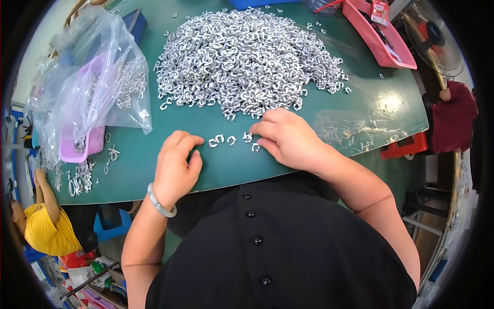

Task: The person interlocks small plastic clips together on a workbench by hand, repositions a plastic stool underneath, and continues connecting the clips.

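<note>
Small silvery U-shaped metal links (231, 139) lie scattered in a short row on the green table between my two hands. My left hand (176, 164), with a pale bangle on its wrist, rests at the row's left end; its thumb and forefinger are apart with nothing between them. At the right end, the fingertips of my right hand (288, 138) are close to a small cluster of links (248, 137); thumb and forefinger look spread, and whether they touch a link is unclear. Beyond both hands rises a large heap of the same links (242, 56).
A clear plastic bag (116, 98) partly covers a purple basket (94, 141) at left, beside loose metal rings and chains (80, 177). A pink tray (383, 49) stands far right. One person in yellow (49, 226) sits at left; another in dark red (453, 118) is at right.
</note>
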